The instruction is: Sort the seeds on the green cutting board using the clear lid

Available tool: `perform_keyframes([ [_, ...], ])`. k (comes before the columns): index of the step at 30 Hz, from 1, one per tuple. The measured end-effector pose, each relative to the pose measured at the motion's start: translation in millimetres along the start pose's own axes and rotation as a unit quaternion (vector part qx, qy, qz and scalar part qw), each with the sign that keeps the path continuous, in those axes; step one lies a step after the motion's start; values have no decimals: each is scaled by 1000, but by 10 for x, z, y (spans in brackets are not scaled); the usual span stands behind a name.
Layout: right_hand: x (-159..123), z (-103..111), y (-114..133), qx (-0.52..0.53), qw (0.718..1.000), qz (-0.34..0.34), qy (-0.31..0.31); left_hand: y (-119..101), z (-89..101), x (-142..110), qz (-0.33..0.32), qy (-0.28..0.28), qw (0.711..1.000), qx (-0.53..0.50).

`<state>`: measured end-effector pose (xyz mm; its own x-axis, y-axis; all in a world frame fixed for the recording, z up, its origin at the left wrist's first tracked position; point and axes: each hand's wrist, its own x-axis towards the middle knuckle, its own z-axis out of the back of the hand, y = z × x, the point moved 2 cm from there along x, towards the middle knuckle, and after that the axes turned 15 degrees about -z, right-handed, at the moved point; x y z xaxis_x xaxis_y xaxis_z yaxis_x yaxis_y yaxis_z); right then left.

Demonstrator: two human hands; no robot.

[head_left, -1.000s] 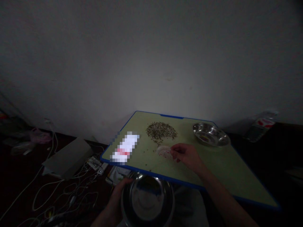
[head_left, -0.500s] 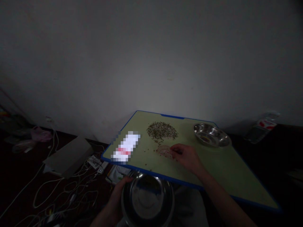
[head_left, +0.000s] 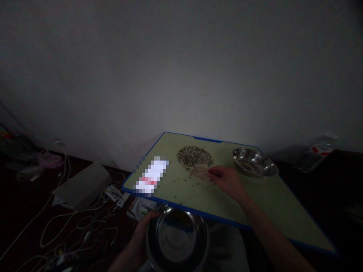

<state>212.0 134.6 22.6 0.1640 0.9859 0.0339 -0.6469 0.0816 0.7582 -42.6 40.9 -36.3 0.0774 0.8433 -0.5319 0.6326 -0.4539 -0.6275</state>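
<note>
A single first-person view from a camera worn on the person's head, facing forward and tilted downward. The view is wide: a plain wall [head_left: 181,56] fills the upper half, reaching both side edges. Below it, the surface [head_left: 255,204] is seen obliquely from above, near enough to spread across much of the lower frame, its front edge slanting down toward the right. The person's forearms enter from the bottom edge, leading to the left hand [head_left: 141,230], low and close to the lens, and the right hand [head_left: 227,180], farther out. At lower left, the view takes in the floor [head_left: 17,211].
</note>
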Motion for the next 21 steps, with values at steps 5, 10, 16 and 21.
perform_keyframes([
  [5, 116, -46, -12, 4, 1000, 10, -5, -1, -1, 8, 2, 28, 1000, 9],
  [10, 136, -85, -34, -5, 1000, 18, 5, -2, 18, 5, 0, 33, 999, 19],
  [16, 156, -88, -86, 37, 999, 2, 11, 5, 35, 22, -16, 41, 999, 26],
  [21, 168, -94, -78, 6, 1000, 12, -2, 10, 46, 39, -22, 46, 998, 29],
])
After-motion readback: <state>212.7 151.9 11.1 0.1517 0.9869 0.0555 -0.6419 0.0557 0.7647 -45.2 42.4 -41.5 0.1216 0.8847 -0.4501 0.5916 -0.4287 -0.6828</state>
